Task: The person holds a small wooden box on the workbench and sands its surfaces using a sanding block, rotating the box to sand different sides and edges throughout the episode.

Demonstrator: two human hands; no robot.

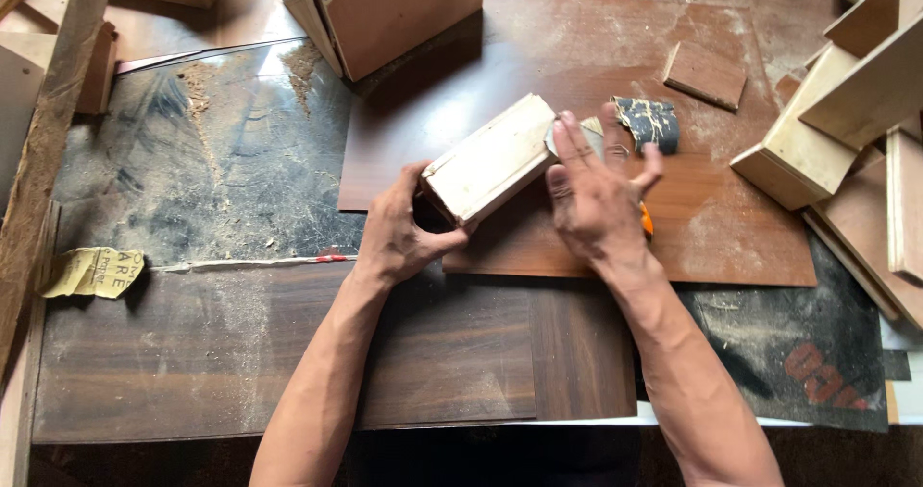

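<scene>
Head view: wooden block (490, 157) held over the brown board (731, 227).
Its near-left end is gripped by the left hand (399, 232); the right hand (596, 194), fingers spread, is pressed seemingly on sandpaper (575, 133).

Showing two lean forearms, bare all the way from the wrists down to where the picture is cutting them off, both lying over the near edge of the workbench (192, 352). Ending in a bare left hand (399, 232) and a bare right hand (596, 194), with knuckles and tendons standing out along the back of the right one and nails looking short. Possibly wearing a thin band on one right finger, though blurring too much to tell.
</scene>
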